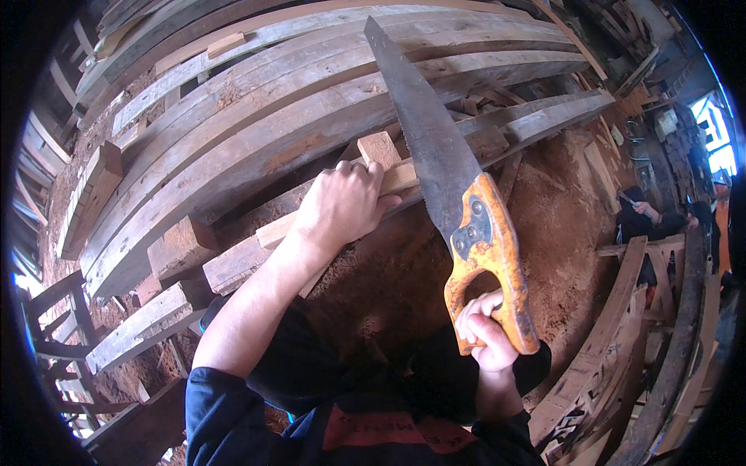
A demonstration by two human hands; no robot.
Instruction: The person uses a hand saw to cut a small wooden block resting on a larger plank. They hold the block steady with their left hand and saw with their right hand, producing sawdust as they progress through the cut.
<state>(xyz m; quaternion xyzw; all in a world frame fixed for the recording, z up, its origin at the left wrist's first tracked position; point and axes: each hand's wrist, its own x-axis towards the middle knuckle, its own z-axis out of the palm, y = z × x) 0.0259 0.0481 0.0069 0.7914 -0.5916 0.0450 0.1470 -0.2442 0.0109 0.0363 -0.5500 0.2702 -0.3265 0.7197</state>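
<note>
The right hand, low and right of centre in the frame, is wrapped round the worn yellow-orange handle of a large handsaw with a tapering grey steel blade pointing to the top centre. At the centre, the left hand is clamped over a narrow pale wooden strip, beside a small squared light-brown wooden block. The blade crosses at the strip's right end; whether its teeth touch cannot be told. The step looks like hand-sawing, and a stroke would call for a firm left hold and a straight blade. Long weathered grey timber beams fill the upper left, over reddish-brown, dusty ground. Stacked brown planks lie lower right; another person's hand shows at far right, below a bright opening.
</note>
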